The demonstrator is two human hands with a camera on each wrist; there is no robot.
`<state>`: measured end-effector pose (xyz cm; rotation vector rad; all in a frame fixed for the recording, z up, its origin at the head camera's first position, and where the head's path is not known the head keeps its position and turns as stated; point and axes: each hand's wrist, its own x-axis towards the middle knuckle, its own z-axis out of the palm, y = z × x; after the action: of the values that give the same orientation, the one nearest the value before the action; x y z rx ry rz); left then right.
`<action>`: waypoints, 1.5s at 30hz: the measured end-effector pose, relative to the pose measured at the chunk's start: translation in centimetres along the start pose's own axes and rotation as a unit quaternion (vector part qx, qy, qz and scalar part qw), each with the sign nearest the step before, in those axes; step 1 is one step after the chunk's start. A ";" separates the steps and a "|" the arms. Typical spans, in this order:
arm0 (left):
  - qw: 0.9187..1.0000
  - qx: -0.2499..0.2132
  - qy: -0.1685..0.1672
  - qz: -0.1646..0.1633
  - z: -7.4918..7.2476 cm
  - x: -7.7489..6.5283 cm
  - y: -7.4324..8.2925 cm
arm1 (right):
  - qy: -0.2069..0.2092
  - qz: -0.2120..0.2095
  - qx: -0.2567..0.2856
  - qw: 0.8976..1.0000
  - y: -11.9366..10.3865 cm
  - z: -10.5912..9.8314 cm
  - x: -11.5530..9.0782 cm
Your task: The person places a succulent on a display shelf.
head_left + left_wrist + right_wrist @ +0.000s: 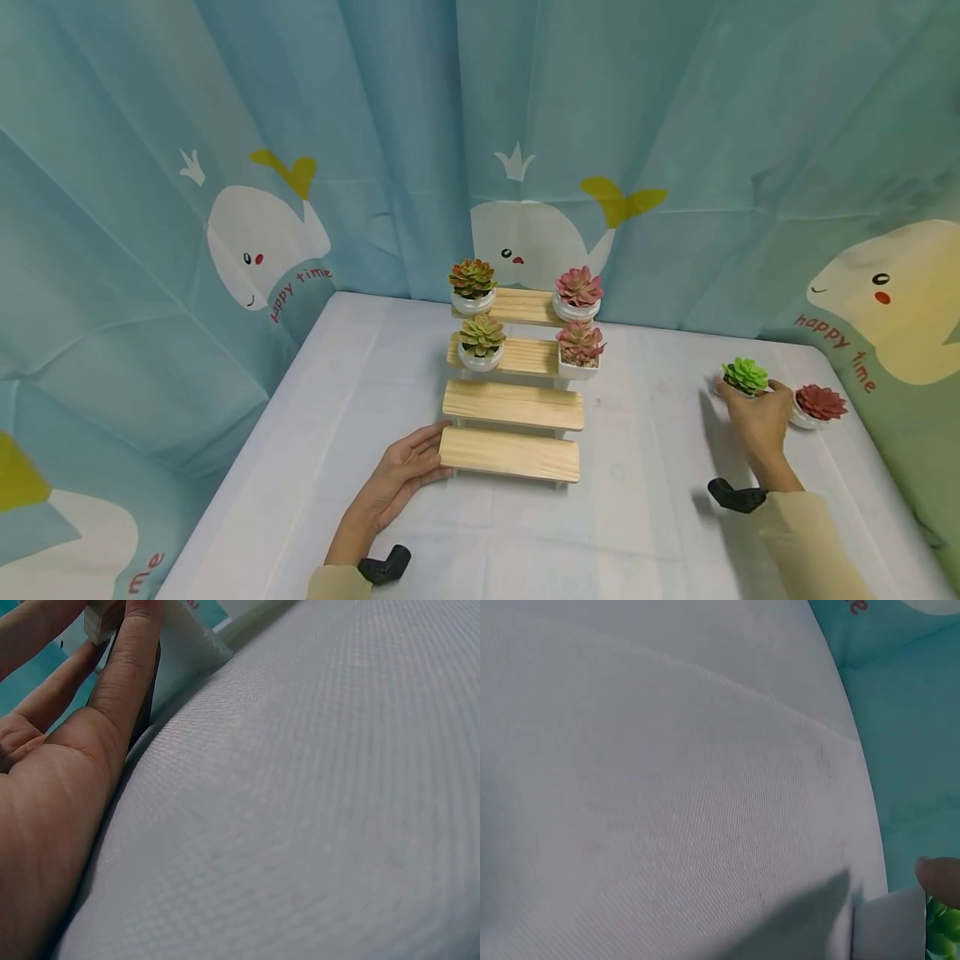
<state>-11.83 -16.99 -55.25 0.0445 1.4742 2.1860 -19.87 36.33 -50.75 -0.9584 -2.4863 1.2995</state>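
My right hand (pixel 761 421) grips a small potted succulent (pixel 745 375) with bright green leaves, at the right side of the table. In the right wrist view its white pot (pixel 889 926) shows at the bottom corner, with a fingertip (pixel 941 879) over the rim. My left hand (pixel 405 471) touches the left end of the lowest step of a tiered wooden stand (pixel 510 454), fingers fairly straight. The left wrist view shows those fingers (pixel 127 675) against the wooden end (pixel 101 621) and a white support.
Green-leaved succulents (pixel 473 279) (pixel 482 335) stand left on the upper two steps, pink ones (pixel 580 287) (pixel 580 342) right. A dark red succulent (pixel 820 402) in a white pot sits beside my right hand. A blue whale-print curtain (pixel 405 167) hangs behind the white-covered table (pixel 645 517).
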 end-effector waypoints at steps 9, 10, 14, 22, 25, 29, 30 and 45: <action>1.000 -0.002 0.001 0.000 0.1 0.0 0.0 | -0.055 0.010 -0.033 0.998 0.3 -0.9 1.0; 1.000 -0.002 0.002 0.000 0.1 0.0 0.0 | -0.059 0.009 -0.036 0.998 0.2 -0.9 1.1; 1.000 -0.002 0.004 -0.002 0.1 0.0 0.0 | -0.074 0.007 -0.045 0.996 0.2 -1.1 1.2; 1.000 0.003 0.003 0.000 0.0 0.1 -0.1 | -0.089 0.005 -0.051 0.995 0.5 -1.4 1.5; 1.000 0.004 0.002 0.002 0.0 0.0 -0.1 | -0.094 0.000 -0.057 0.994 0.4 -1.5 1.5; 1.000 0.002 0.001 0.002 0.0 0.0 0.0 | -0.101 -0.013 -0.058 0.993 0.5 -1.5 1.3; 1.000 0.001 0.002 0.002 0.0 -0.1 0.0 | -0.101 -0.018 -0.057 0.993 0.5 -1.5 1.3; 1.000 0.006 0.007 0.001 0.0 0.0 -0.1 | -0.163 -0.060 -0.112 0.978 0.7 -2.4 -0.3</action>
<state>-11.81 -17.00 -55.32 0.0353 1.4961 2.1828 -18.24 38.02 -49.82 -0.6661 -2.9394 1.2446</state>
